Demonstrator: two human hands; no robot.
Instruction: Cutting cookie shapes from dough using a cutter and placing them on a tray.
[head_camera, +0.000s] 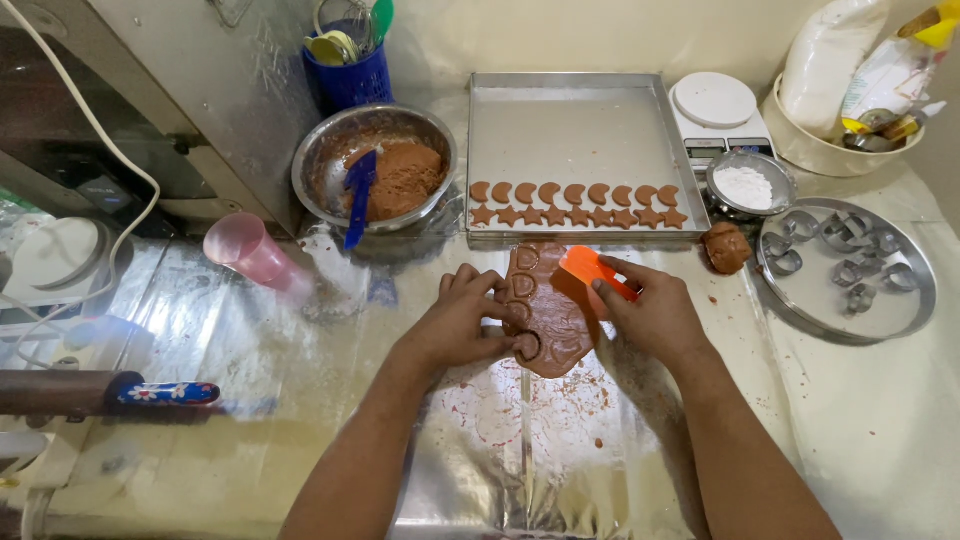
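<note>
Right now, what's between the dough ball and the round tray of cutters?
Nothing: in the head view, only bare foil-covered table separates the dough ball from the round tray of cutters.

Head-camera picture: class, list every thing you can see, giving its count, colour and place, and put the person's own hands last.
Flat sheet of brown rolled dough: one, brown, centre of the foil-covered worktop.
Orange plastic scraper: one, orange, on the dough's upper edge.
Rectangular metal baking tray: one, silver, behind the dough.
Cut dough shapes: two rows, brown, crescents above stars, along the tray's front.
Steel mixing bowl: one, silver, left of the tray, holding brown dough and a blue spatula.
Ball of dough: one, brown, right of the tray.
Round metal plate of cutters: one, silver, far right.
Pink plastic cup: one, lying on the left.
Left hand: on the dough's left edge.
Right hand: holding the scraper.
</note>
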